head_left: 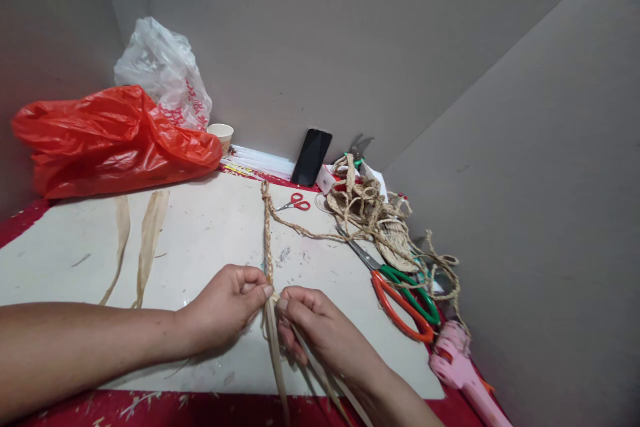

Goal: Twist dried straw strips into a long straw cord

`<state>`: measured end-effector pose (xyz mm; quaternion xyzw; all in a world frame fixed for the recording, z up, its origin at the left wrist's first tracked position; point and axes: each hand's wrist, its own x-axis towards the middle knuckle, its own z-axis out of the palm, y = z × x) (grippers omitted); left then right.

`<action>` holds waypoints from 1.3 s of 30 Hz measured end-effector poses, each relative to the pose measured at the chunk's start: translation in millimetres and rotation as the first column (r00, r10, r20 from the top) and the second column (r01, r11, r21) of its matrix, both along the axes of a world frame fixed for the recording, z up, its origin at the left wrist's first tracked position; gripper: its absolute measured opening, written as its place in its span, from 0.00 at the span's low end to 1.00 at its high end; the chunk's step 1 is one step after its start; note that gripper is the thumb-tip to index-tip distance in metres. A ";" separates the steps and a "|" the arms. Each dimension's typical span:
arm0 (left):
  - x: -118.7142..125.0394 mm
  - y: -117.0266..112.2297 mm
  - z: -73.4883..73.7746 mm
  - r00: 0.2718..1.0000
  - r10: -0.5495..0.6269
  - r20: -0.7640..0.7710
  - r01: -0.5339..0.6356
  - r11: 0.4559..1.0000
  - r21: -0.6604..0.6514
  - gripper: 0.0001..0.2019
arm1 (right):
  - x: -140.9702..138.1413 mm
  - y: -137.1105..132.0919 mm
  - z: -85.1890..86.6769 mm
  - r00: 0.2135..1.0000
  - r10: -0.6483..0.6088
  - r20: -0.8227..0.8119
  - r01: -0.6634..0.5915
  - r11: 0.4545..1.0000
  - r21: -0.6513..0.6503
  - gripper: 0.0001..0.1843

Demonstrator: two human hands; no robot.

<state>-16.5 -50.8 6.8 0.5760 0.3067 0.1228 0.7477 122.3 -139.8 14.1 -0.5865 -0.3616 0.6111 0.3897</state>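
A braid of dried husk strips (pixel 268 240) runs from the far middle of the white board (pixel 210 233) toward me. My left hand (pixel 233 303) pinches its near end between thumb and forefinger. Just to the right, my right hand (pixel 315 320) is closed on the loose strips that come out of the braid. One pale strip (pixel 277 353) hangs down between the hands, and others trail beneath my right hand past the board's near edge. Two loose husk strips (pixel 150 233) lie on the board at the left.
Large scissors (pixel 400 293), a pink glue gun (pixel 460 363) and a braided-rope heap (pixel 370 207) line the right side. Small red scissors (pixel 297 201) lie beyond my hands. A phone (pixel 312 157), paper cup (pixel 221 137), red bag (pixel 115 147) and clear bag (pixel 165 67) stand along the wall.
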 end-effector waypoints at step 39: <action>-1.7 -1.6 -1.8 0.990 -0.058 0.131 0.053 0.998 0.040 0.09 | -18.4 -5.8 -4.8 0.945 -0.249 -0.210 0.235 0.968 -0.093 0.17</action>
